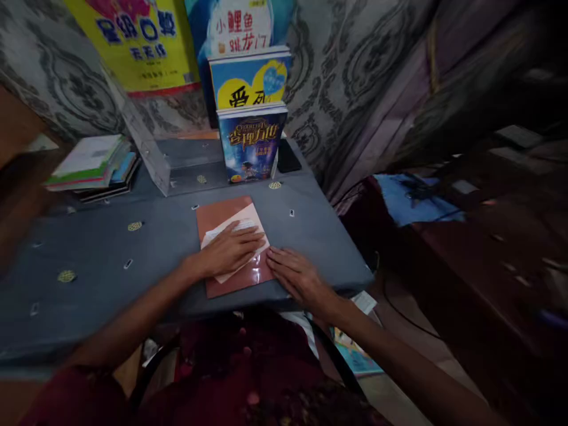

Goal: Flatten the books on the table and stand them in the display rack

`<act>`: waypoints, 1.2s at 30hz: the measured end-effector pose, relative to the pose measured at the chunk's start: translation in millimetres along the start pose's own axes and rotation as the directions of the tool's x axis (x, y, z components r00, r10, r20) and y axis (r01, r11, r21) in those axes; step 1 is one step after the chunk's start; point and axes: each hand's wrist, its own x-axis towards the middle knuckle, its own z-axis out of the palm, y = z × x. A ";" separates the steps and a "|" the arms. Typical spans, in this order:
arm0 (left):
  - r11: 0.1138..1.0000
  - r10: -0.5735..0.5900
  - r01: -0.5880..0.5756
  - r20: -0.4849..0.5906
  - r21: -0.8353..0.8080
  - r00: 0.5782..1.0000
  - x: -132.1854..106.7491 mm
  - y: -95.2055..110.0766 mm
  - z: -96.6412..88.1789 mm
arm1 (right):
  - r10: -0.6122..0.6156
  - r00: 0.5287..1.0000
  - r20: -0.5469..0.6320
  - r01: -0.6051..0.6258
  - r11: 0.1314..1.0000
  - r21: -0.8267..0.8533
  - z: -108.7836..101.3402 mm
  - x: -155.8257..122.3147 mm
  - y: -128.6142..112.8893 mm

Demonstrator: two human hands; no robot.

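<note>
Grey cloth is covering the table (110, 248) in the head view, and the brown cover (217, 216) is lying near you with a white sheet (233, 228) on it. Your left hand (231, 251) is pressing flat on the sheet, grasping nothing, while your right hand (297, 275) is resting open at the cover's right edge. Judging by that, you are best weighting the left palm and smoothing outward slowly.

1 camera on my head looks forward and down, close over my left hand (231, 248) and right hand (299, 278), toward the far wall (355, 89).
</note>
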 end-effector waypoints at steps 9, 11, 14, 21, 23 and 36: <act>0.999 -0.032 0.033 0.042 -0.013 0.999 -4.7 23.9 0.2 | 0.023 0.999 0.041 -0.023 1.000 -0.011 -11.4 -5.2 -9.4; 0.999 0.006 -0.004 0.047 -0.043 0.999 -8.7 31.6 2.2 | 0.008 1.000 -0.007 -0.008 1.000 -0.004 -12.1 -9.6 -13.7; 0.998 0.024 -0.021 0.040 -0.064 0.999 -13.2 39.0 6.2 | 0.003 0.999 -0.046 -0.003 1.000 0.006 -12.5 -14.7 -18.6; 0.998 -0.006 0.007 0.027 -0.055 1.000 -16.5 42.3 11.9 | 0.007 1.000 -0.026 -0.007 1.000 -0.014 -14.6 -15.8 -20.9; 0.999 -0.013 0.014 0.031 -0.051 0.999 -18.0 41.3 12.5 | -0.007 0.999 -0.035 0.006 1.000 -0.024 -14.4 -16.1 -20.0; 0.948 -0.311 0.312 0.029 -0.053 0.950 -30.4 -57.7 -11.4 | -0.010 0.999 -0.041 0.010 1.000 -0.002 -15.1 -13.3 -20.6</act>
